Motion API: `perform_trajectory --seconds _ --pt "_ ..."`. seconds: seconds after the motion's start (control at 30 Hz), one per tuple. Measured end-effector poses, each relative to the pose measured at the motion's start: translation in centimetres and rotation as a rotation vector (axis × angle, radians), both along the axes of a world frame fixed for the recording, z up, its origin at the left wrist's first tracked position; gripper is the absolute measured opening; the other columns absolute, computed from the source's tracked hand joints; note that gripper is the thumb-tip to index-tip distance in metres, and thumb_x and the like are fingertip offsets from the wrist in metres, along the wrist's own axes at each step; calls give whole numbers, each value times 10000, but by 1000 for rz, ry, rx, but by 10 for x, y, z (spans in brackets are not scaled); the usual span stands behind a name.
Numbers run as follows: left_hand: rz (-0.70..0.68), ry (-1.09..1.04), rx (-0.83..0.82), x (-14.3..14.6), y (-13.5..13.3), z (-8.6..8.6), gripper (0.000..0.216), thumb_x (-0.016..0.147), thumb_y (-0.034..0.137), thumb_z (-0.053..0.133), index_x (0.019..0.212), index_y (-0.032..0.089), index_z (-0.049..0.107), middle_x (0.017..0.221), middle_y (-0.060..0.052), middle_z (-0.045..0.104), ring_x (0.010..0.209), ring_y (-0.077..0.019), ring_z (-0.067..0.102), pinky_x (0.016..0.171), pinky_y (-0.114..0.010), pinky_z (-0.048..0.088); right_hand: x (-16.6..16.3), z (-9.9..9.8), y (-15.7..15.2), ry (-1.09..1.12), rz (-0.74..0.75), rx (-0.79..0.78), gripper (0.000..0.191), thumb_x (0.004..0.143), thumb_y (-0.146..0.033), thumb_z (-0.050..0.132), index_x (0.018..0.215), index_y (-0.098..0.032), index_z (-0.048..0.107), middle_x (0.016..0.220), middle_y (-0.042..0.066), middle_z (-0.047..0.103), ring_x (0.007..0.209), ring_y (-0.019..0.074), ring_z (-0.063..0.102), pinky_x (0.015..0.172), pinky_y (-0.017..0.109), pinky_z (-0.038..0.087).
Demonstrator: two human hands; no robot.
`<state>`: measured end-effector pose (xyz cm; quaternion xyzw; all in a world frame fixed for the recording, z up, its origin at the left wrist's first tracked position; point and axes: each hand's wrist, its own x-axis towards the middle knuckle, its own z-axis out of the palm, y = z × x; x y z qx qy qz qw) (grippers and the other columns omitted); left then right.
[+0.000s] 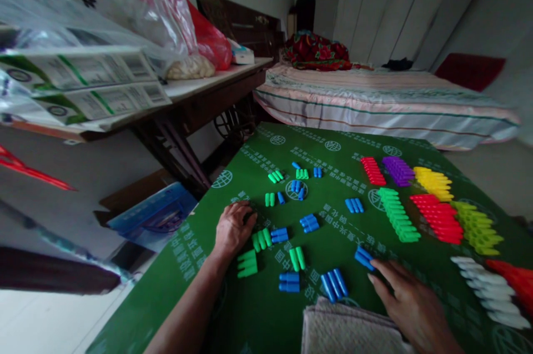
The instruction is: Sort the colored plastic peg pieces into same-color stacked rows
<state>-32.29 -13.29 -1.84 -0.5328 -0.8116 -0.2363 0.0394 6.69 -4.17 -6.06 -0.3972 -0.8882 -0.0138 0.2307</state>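
Note:
My left hand [235, 224] rests on the green board with its fingers loosely bent and the thumb apart. It holds nothing; a group of green capsule-shaped plastic pieces [262, 239] lies just beside it, and another green group [247, 263] sits near the wrist. At the right, my right hand [410, 301] has thumb and forefinger spread, the forefinger's tip at the end of a small blue group of pieces [365, 258]. Between the hands lie more blue pieces [334, 284], a blue group [309, 223] and a green pair [297, 258].
Sorted rows stand along the right: red [437, 218], green [398, 215], purple [398, 171], yellow [433, 182] and white pieces [491, 292]. A folded cloth [350, 329] lies at the near edge. Beyond are a bed [375, 101] and a side table [216, 85] with bags.

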Motion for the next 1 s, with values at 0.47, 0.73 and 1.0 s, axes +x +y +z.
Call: perform_trajectory --seconds 0.47,0.73,1.0 --pt "-345 -169 -135 5 -13 15 309 729 499 639 831 209 666 1286 -127 600 1249 -286 507 1030 -459 442 -15 5 -5 -48 -5 160 371 935 -352 345 955 -221 691 894 68 729 749 190 705 631 280 574" --pt "-365 -180 -211 6 -16 16 342 633 460 735 870 222 668 1356 -132 544 1302 -317 449 1048 -494 406 -20 3 -7 -30 -3 172 349 947 -339 355 970 -199 675 888 79 720 772 192 696 660 276 557" --pt "-352 -222 -211 7 -17 13 306 629 381 744 859 210 637 1360 -134 539 1320 -314 426 1068 -502 386 -23 -1 -10 -21 -18 191 360 947 -348 366 1000 -177 678 914 96 719 777 205 692 666 290 555"
